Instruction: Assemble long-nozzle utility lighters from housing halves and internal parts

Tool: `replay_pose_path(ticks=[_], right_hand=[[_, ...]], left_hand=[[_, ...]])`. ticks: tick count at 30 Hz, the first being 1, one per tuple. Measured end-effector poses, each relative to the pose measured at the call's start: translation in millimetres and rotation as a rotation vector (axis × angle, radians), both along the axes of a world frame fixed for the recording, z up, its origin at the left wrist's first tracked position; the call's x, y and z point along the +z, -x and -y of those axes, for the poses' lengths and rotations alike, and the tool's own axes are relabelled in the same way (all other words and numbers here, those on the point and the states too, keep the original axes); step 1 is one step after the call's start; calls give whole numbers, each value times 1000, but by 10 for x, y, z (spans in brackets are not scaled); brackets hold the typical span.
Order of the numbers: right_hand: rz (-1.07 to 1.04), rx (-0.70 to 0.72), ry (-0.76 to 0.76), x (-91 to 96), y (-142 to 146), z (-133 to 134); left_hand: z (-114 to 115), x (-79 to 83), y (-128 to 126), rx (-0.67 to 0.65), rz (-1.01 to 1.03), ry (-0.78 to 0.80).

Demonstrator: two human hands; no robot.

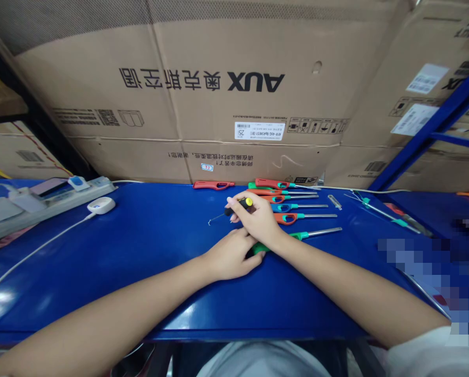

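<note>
My right hand (256, 217) is closed around a small screwdriver (238, 205) with a black and yellow handle, whose thin tip points left over the blue table (148, 246). Just below it, my left hand (230, 256) rests on a green-handled lighter (297, 236) with a long metal nozzle and holds its handle against the table. A row of several more long-nozzle lighters (289, 207) in orange, green and blue lies right behind my hands. A red lighter (213, 185) lies apart at the back.
Large cardboard boxes (219, 89) stand along the back edge. A white power strip (42, 204) with plugs and a white cable (42, 243) lie at the left. More thin tools (387, 217) lie at the right, beside a blue rack post (426, 133).
</note>
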State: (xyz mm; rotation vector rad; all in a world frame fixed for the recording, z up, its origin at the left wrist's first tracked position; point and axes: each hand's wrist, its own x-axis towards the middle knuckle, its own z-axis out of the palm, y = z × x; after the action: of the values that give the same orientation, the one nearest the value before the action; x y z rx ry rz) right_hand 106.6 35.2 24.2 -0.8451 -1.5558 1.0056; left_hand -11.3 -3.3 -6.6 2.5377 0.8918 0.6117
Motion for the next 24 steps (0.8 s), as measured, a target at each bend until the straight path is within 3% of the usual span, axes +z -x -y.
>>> replay_pose_path(ticks=[7,12,19,24], right_hand=[[-176,-82,-24,307,-196,21],[-316,-150,64,336,-525,98],[-437,-273,155,248,-927,151],[-553,-313,231,243,-1004,129]], left_hand=[[7,29,-8,25,2,33],[-2,21,-17,48,56,85],[-58,-23,-72,245,451,303],[-10,78,-134,256,735,524]])
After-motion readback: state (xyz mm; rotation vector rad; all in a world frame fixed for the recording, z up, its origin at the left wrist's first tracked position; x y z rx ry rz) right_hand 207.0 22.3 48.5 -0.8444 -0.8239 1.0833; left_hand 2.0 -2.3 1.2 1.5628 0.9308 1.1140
